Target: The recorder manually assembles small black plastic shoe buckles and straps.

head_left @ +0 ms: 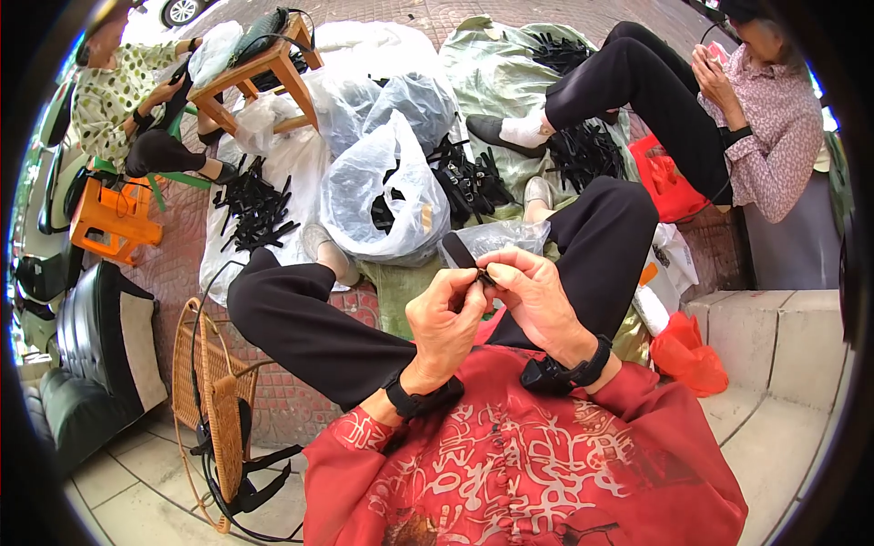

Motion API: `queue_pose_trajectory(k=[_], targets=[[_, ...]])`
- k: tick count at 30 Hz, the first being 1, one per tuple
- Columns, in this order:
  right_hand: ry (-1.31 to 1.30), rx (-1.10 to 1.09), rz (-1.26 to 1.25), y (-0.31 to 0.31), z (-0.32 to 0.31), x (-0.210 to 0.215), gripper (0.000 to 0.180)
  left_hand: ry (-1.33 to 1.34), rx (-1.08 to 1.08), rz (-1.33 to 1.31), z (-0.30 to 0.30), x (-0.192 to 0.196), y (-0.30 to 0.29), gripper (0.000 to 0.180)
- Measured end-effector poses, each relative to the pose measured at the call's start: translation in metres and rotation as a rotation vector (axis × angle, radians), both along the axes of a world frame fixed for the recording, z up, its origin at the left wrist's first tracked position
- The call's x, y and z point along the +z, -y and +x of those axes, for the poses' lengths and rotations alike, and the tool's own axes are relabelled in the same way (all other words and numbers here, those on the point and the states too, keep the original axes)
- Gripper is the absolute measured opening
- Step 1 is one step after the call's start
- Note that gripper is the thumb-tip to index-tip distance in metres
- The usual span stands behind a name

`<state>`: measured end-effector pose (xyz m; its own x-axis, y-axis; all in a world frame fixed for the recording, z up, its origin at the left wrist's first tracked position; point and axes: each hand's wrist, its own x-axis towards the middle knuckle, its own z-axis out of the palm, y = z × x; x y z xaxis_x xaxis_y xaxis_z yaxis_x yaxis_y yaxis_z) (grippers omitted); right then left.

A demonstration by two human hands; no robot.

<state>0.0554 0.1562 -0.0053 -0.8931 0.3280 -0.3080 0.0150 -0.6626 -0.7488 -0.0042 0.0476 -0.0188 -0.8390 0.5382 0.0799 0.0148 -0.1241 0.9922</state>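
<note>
Both my hands meet in front of my lap around a small black strap [458, 249]. Its flat end sticks up past my left fingers, and the small part between the fingertips is mostly covered. My left hand [444, 317] pinches it between thumb and fingers. From the other side, my right hand [535, 296] grips the same piece with thumb and forefinger. Just beyond lies a clear plastic bag [496, 238]. Farther off, a big translucent plastic bag [387, 196] holds more black pieces, beside a heap of black straps with metal bits [469, 182].
Another strap pile [253, 205] lies on the left sheet, and one more [587, 156] on the right. Two people sit across from me, left and right. Around stand a wooden stool [264, 68], an orange stool [116, 217], a wicker basket [223, 428] and a red bag [689, 357].
</note>
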Motion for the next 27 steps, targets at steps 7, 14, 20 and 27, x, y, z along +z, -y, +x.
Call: queue_pose_trajectory(k=[7,14,20,27], targets=[[-0.042,0.024,0.056,-0.003,0.001,-0.008,0.014,-0.335,0.01,-0.106,0.0,-0.005,0.005,0.01],[-0.069,0.048,0.072,-0.011,0.002,-0.015,0.015,-0.056,-0.07,-0.038,-0.001,0.0,0.003,0.013],[-0.106,0.166,0.028,-0.019,0.007,-0.01,0.016,0.031,-0.143,-0.04,-0.003,0.003,0.009,0.012],[-0.066,0.219,0.112,-0.025,0.008,-0.007,0.02,0.067,-0.191,-0.025,-0.002,-0.001,0.009,0.011]])
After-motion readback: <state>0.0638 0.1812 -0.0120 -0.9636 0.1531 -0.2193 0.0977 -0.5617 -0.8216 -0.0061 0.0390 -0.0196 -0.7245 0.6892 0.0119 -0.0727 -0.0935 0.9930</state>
